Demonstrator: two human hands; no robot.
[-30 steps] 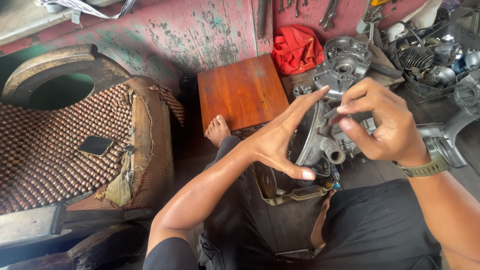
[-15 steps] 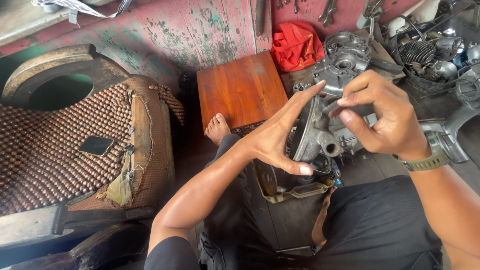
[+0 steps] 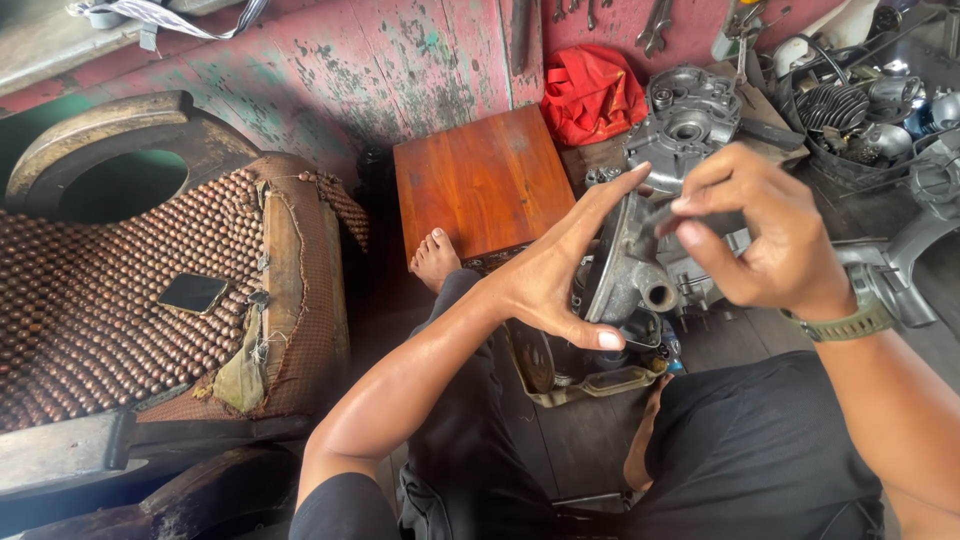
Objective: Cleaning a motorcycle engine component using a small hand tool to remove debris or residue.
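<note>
The engine casing (image 3: 640, 265) is a grey cast-metal part with a short round port on its lower side. It stands on edge directly in front of the person's lap, just right of the wooden stool (image 3: 483, 183), which serves as the reference landmark here.

The left hand (image 3: 560, 275) lies flat against the near face of the engine casing. Its fingers are spread and extended, gripping nothing: the index finger runs up along the casing's upper edge and the thumb points down beside the round port. The right hand (image 3: 765, 235) is at the casing's top edge, on the side away from the stool. Its thumb and fingertips are pinched together on a small dark part; the part is too hidden to identify. A green wristwatch (image 3: 850, 322) sits on that wrist.

A bare foot (image 3: 436, 258) rests at the stool's near left corner. A second grey engine cover (image 3: 690, 120) lies beyond the casing, to the stool's right. A red cloth (image 3: 592, 92) is bunched against the wall just past the stool's far right corner. A crate of metal engine parts (image 3: 850, 115) stands well to the stool's right. A beaded seat cover (image 3: 130, 300) on a worn chair is to the stool's left, with 1 dark phone (image 3: 192, 292) lying on it.
</note>
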